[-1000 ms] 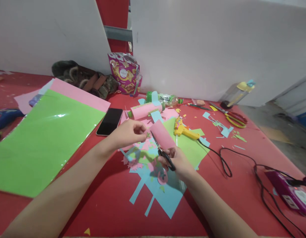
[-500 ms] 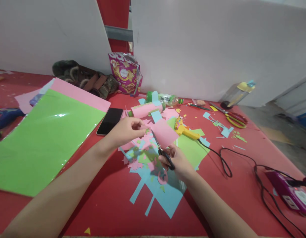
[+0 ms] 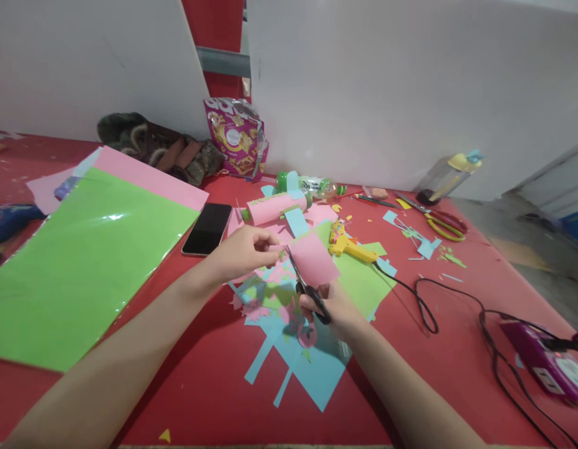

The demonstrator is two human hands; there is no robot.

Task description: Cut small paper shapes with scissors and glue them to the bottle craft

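Observation:
My right hand grips a pair of black-handled scissors, its blades pointing up and to the left. Against the blades lies a piece of pink paper. My left hand pinches the paper's left edge between thumb and fingers, close to the blade tips. Beneath both hands spreads a heap of pink, green and blue paper scraps on a light blue sheet. Just behind them rests a pink paper-wrapped roll with green ends.
A yellow glue gun trails a black cord to a purple power box. A phone and large green sheet lie left. At the back are a snack bag and bottle; red-and-yellow-handled scissors lie right.
The pink paper has tilted and shifted slightly down and to the right against the scissors. My left hand has lowered a little, its fingers still pinched at the paper's edge.

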